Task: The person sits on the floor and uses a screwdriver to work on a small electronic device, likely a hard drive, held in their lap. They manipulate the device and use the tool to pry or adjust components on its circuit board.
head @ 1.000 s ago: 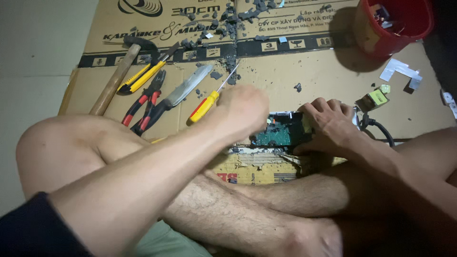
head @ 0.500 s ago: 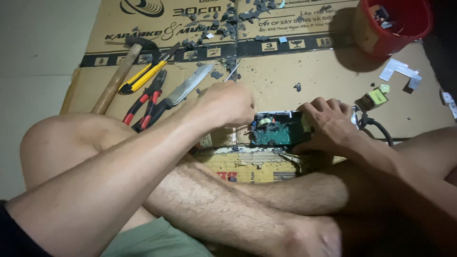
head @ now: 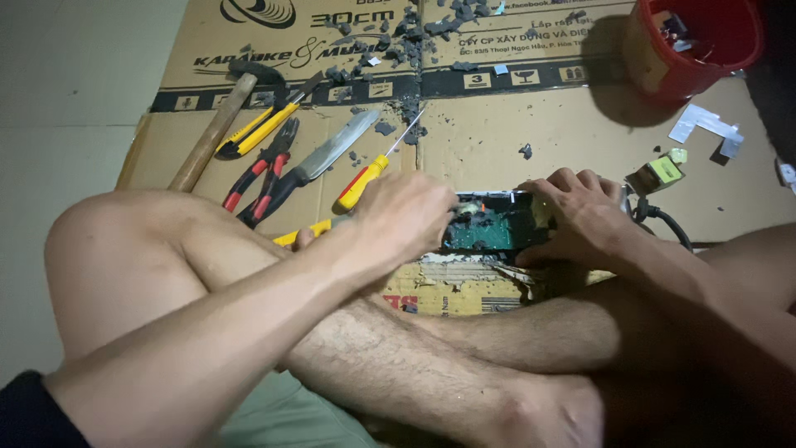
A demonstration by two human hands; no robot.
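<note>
Landmark: green circuit board [head: 497, 228], lying on the flattened cardboard sheet [head: 531, 124] on the floor, just in front of the person's crossed legs.

Left hand [head: 406, 217] sits at the board's left edge, fingers clenched around a tool; a yellow handle [head: 303, 236] pokes out left of the hand, the tip meets the board's left end among grey crumbs. Tool type can't be told, mostly hidden by the hand.

Right hand [head: 580, 217] is on the board's right side, fingers curled over the top edge and pressing it down, gripping the board.

Left of the board, well apart: yellow-and-red screwdriver [head: 369, 170] nearest, then a knife [head: 319, 162], red-handled pliers [head: 261, 170], a yellow-black cutter [head: 261, 129] and a wooden-handled hammer [head: 211, 133] farthest out.

Beyond the board: scattered grey debris [head: 398, 50] on the cardboard. Far right beyond it: red bucket [head: 692, 46]. Right of the board, near: small yellow-green component [head: 659, 172], black cable [head: 663, 217], white paper scraps [head: 705, 124].
</note>
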